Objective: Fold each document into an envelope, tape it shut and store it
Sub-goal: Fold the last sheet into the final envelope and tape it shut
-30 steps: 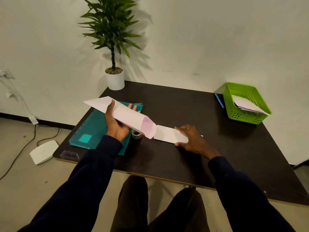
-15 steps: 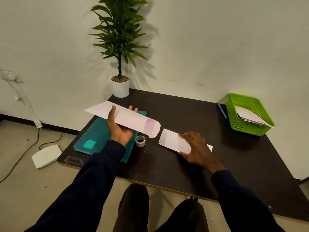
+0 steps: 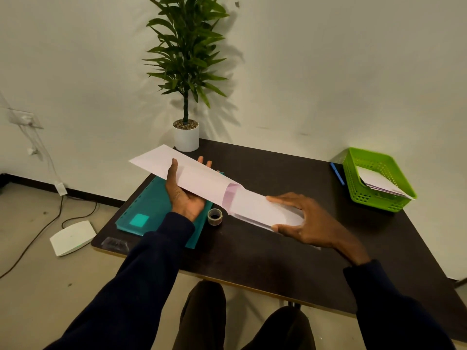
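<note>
The folded document (image 3: 262,209) is held above the table (image 3: 265,253), its leading edge at the open mouth of the envelope (image 3: 192,174). It looks light, thin and floppy, likely to buckle if shoved, so the trailing end is the place to hold it. The right hand (image 3: 310,223) pinches that end between thumb and fingers. The left hand (image 3: 184,198) grips the envelope midway, thumb on top. A tape roll (image 3: 215,216) stands just below, and the green basket (image 3: 374,200) is well apart to the right.
</note>
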